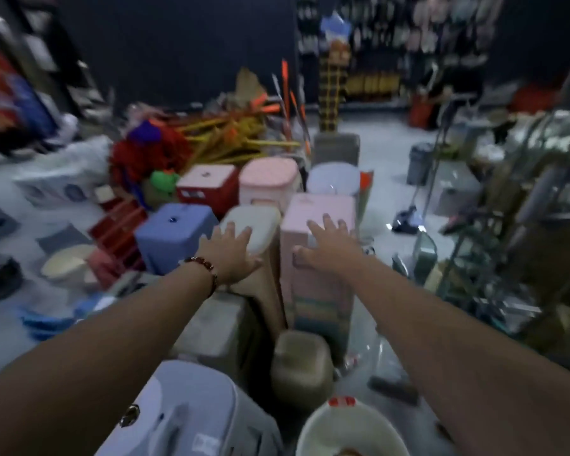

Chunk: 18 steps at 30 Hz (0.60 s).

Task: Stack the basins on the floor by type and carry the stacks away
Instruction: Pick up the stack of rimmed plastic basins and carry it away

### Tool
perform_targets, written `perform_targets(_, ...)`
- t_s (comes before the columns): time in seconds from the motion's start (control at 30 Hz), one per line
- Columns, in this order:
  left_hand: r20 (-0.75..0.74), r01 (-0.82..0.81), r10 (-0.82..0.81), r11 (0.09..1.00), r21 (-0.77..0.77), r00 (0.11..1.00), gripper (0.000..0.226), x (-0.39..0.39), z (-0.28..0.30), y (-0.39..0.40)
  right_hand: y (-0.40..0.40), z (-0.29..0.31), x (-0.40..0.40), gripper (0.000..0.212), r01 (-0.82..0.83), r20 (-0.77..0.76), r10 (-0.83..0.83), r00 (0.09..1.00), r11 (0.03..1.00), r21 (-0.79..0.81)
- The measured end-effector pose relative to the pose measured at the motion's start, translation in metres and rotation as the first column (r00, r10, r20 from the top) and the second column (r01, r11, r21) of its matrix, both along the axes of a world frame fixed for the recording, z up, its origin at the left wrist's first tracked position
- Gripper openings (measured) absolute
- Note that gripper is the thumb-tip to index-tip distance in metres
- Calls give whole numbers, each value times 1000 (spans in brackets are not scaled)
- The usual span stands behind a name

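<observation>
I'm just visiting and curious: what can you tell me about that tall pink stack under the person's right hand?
The tall pink stack looks like smooth plastic items nested upside down, with faint bands down its front where the rims overlap. It stands upright amid other stacks, its flat, squarish top facing up. The right hand lies on the top with fingers straight and spread. A beige stack stands close on its left; whether they touch is unclear. The picture is blurred, so finer detail is lost.

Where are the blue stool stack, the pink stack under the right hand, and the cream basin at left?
blue stool stack (175,222), head view, on its flat top.
pink stack (320,209), head view, on its top face beyond the fingers.
cream basin (67,262), head view, on its inner bowl.
</observation>
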<state>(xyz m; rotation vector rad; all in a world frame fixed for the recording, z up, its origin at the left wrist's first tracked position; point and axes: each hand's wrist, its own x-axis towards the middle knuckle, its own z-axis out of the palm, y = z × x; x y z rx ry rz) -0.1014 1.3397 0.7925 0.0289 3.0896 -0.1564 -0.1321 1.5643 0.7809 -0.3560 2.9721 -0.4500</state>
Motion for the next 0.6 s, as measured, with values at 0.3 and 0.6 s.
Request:
perform_targets(0.3,-121,-236,246,968,90,962,88,96,92,-61,-68,117,29,79,-338,-134,336,932,941,9)
perform_targets(0.6,-190,-521,533,846,116,824,84,266,71,-131,-194,118,121,75,-687,-118,685,719,726,31)
